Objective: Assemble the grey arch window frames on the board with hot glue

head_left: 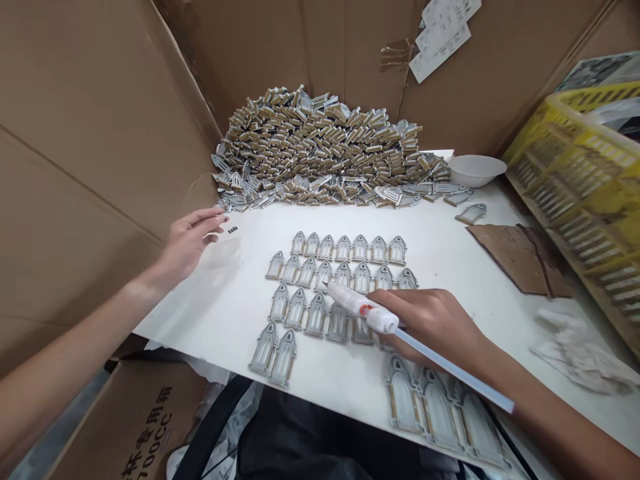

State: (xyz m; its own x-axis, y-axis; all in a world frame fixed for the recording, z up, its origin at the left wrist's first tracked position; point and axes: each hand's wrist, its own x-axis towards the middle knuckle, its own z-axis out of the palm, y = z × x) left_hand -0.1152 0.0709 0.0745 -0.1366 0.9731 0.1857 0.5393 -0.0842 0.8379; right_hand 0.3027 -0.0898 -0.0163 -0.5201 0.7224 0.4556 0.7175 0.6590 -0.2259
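The right hand (435,321) grips a glue gun (356,301) over tabletop (440,247) rows of arched frames (315,315), the farthest numbering 7; finished ones, I cannot tell. The left hand (186,245), grasp unclear, is beside dark bits (233,229); the pile (325,143) beyond seems left.

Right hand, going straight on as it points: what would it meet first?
The right hand would probably bring its glue gun into the arch at its tip, fourth from left, second-farthest row; depth is unclear.

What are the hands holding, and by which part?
The right hand holds a glue gun, seemingly by its handle, which the hand hides. The left hand may pinch a tiny dark bit; too small to tell.
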